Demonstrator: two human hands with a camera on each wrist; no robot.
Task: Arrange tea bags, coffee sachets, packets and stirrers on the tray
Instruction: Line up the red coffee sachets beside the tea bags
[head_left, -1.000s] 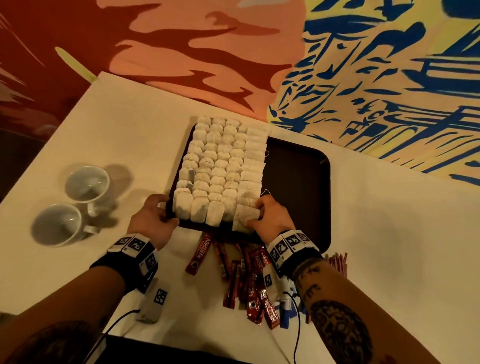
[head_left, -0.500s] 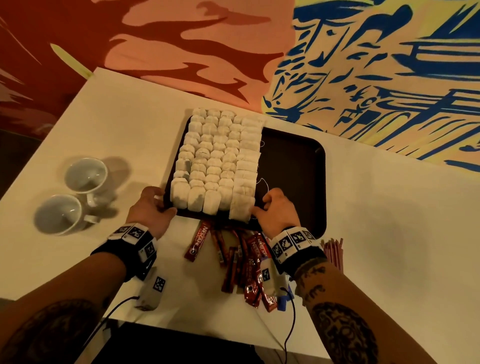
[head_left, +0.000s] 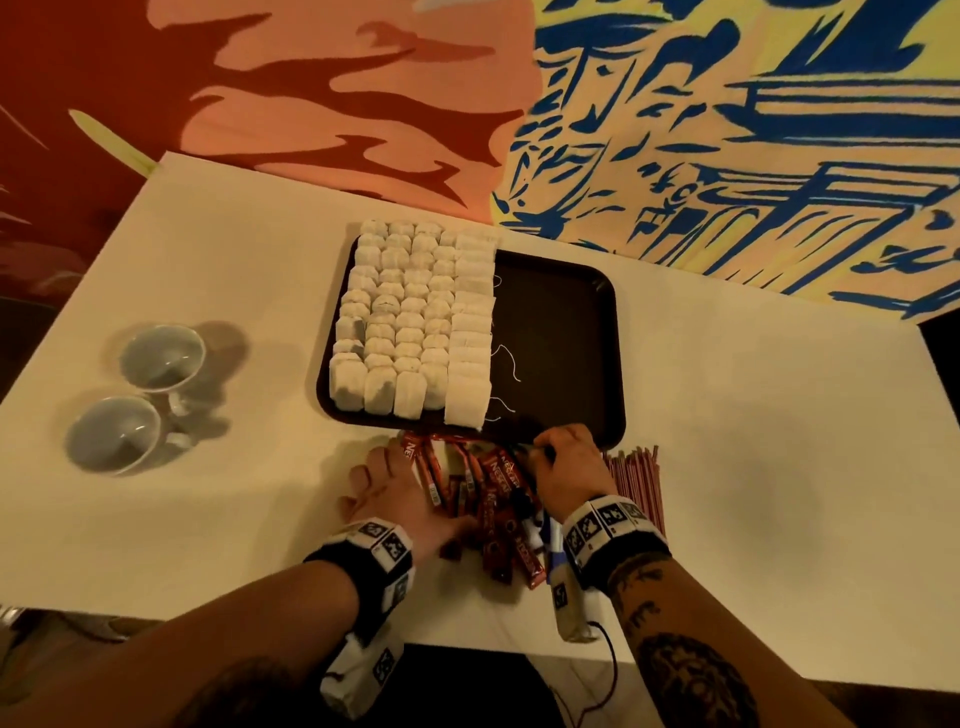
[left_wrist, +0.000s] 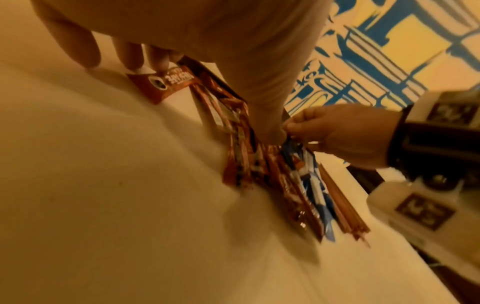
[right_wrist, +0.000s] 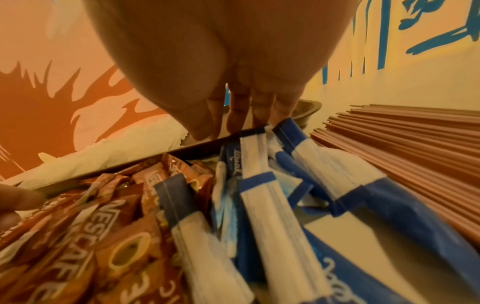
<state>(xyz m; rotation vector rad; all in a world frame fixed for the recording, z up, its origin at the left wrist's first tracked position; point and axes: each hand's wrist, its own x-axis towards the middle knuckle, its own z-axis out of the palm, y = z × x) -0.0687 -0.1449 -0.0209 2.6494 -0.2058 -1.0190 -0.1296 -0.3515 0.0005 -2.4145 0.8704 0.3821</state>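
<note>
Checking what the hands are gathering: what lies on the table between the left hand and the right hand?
The head view shows a heap of red coffee sachets between left hand and right hand.

blue packets (head_left: 545, 535) mostly hidden under right wrist, sachet print blurred

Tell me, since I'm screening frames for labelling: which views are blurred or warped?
Head view: sharp, warm dim light, table edges bowed by the wide lens. Left wrist view: motion-smeared over the coffee sachets. Right wrist view: near sachets soft; stirrers fairly crisp.
</note>
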